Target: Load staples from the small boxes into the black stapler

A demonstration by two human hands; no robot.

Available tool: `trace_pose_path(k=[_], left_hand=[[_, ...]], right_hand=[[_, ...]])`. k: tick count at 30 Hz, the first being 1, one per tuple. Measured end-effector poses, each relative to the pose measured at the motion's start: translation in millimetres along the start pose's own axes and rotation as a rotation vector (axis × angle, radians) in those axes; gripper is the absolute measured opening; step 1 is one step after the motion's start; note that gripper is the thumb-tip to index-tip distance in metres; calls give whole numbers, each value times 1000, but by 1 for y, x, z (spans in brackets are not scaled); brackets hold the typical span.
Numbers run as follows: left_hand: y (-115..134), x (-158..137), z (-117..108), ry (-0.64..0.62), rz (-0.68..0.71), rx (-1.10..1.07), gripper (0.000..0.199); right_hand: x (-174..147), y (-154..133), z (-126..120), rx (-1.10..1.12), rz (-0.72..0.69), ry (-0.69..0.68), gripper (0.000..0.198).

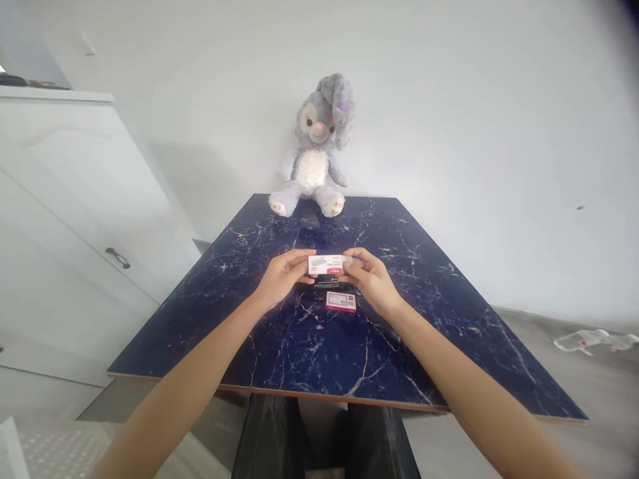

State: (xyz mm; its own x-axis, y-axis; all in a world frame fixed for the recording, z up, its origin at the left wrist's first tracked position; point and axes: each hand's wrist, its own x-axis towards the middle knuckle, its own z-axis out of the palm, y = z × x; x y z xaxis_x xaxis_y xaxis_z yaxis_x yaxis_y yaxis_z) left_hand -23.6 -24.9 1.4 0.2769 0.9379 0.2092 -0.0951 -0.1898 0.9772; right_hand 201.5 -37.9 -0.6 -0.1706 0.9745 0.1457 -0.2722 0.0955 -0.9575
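Observation:
Between my two hands, above the middle of the table, is a small white and red box of staples (326, 264) with a grey staple strip printed on it. My left hand (281, 275) pinches its left end, and my right hand (372, 279) grips the right end with thumb and fingers. Just below the held box lies a black object, apparently a stapler (327, 284), partly hidden by the hands. A second red and white staple box (341, 301) lies flat on the table, nearer to me and slightly right.
The dark blue marble-patterned table (309, 359) has its front edge close to my legs. A grey plush rabbit (313, 150) sits at the far edge against the wall. A white cabinet (74, 199) stands on the left. Clear plastic (594, 340) lies on the floor at right.

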Motion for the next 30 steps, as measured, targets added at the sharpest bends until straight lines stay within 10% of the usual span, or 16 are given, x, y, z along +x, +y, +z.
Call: trace_pose_path(k=[15, 23, 30], left_hand=[[10, -15, 21, 346, 365, 336, 27], [19, -14, 16, 230, 458, 389, 23], [2, 3, 9, 309, 126, 86, 31]], right_hand=[[-6, 12, 12, -304, -84, -24, 22], [-8, 15, 13, -415, -145, -14, 26], [-8, 15, 15, -401, -132, 6, 29]])
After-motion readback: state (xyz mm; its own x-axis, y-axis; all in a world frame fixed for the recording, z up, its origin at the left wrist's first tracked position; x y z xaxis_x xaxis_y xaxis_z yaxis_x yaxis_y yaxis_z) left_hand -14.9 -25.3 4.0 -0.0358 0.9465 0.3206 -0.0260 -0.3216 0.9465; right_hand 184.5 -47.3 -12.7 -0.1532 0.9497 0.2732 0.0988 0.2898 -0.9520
